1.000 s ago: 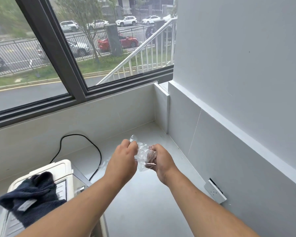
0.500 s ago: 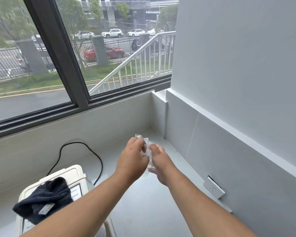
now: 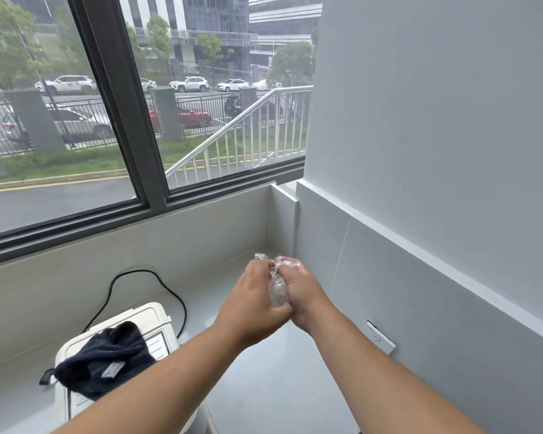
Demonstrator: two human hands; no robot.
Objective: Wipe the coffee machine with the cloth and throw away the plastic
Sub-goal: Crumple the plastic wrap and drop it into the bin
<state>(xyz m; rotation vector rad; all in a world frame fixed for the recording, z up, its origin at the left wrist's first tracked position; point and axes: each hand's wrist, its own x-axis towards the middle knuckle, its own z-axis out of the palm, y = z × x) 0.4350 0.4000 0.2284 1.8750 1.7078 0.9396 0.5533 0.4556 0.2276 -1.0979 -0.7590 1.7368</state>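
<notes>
Since a second ago our two hands have closed together, and the loose sheet we held spread between them is now squeezed into a small wad. Our left hand (image 3: 254,303) and right hand (image 3: 302,292) press against each other, fingers of both curled round the crumpled clear plastic film (image 3: 278,288), which shows only as a thin strip between the palms and a scrap above the left knuckles. All this is up and to the right of the white boxy plastic coffee machine (image 3: 145,314), well apart from it. On the machine's top lies the dark navy ribbed cloth (image 3: 107,355) — let go, bunched, a pale label showing. Behind the machine a black power cord (image 3: 138,271) loops over the grey counter; far to its right a white wall socket (image 3: 380,337) sits low on the wall. We judge the plastic is balled ready for throwing away — no bin is in view.
</notes>
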